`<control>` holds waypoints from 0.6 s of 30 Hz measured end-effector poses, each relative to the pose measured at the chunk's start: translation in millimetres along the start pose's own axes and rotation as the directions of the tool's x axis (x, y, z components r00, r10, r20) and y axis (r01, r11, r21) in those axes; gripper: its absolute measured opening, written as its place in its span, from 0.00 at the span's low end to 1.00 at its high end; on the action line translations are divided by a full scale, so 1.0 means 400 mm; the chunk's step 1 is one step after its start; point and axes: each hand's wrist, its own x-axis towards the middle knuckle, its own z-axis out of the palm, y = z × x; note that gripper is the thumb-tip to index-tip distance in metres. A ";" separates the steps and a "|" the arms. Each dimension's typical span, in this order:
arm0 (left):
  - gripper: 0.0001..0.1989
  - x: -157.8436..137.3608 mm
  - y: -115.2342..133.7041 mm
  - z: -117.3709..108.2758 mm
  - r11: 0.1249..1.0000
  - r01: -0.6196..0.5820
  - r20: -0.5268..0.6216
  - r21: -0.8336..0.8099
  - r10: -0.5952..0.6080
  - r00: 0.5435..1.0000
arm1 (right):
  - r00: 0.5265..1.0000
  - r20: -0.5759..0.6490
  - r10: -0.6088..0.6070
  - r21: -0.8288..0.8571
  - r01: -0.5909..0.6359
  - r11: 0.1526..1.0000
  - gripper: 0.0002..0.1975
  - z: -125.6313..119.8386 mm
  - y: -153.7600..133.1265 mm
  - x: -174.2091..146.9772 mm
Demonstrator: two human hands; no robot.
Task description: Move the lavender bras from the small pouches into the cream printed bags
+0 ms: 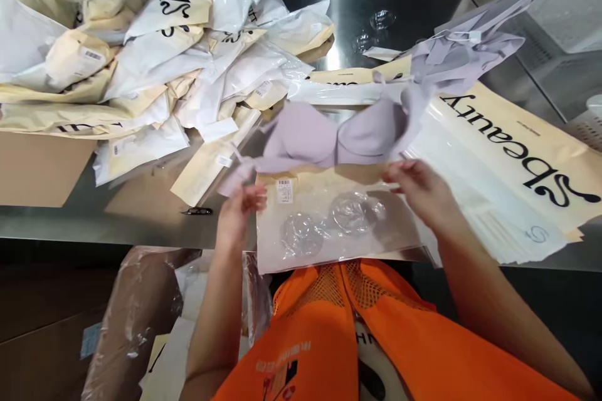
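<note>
A pale lilac bra (308,135) lies cups up across a flat bag (275,244) on the metal table. Clear moulded cup shapes (350,213) rest on that bag, below a small barcode label (284,191). At the bra's lower left band is my left hand (239,210), its fingers bent and slightly blurred, closed about the band's end. Below the right cup, my right hand (421,191) has its fingertips pressed together near the bag's upper edge; what they pinch is hidden. More lilac bras (465,44) are heaped behind, to the right.
Filled "Sbeauty" bags (164,56) pile up at the left, beside a cardboard box (42,169). Small black thread snips (196,210) lie near the front edge. Flat printed bags (512,156) are stacked at the right. White baskets (564,0) stand at the far right.
</note>
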 end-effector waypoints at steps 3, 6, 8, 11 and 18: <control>0.24 -0.095 -0.069 0.007 0.840 -0.028 0.025 0.541 0.017 1.000 | 0.981 0.190 -0.040 -0.515 0.135 0.846 0.25 0.031 0.053 -0.075; 0.23 -0.163 -0.078 0.037 0.540 -0.119 0.133 0.833 0.014 0.991 | 0.934 0.357 -0.019 -0.501 0.208 0.840 0.17 0.061 0.044 -0.125; 0.18 -0.176 -0.071 0.047 0.500 -0.166 0.214 0.850 -0.040 0.976 | 0.893 0.442 -0.078 -0.317 0.238 0.918 0.15 0.074 0.012 -0.143; 0.08 -0.175 -0.060 -0.009 0.648 -0.240 0.357 0.722 -0.053 0.933 | 0.819 0.539 -0.197 -0.076 0.281 0.957 0.17 0.076 -0.039 -0.147; 0.09 -0.325 -0.176 -0.436 0.959 0.232 -0.453 -0.161 -0.281 0.846 | 0.897 0.190 -0.399 -0.365 0.442 0.820 0.26 0.001 -0.054 0.010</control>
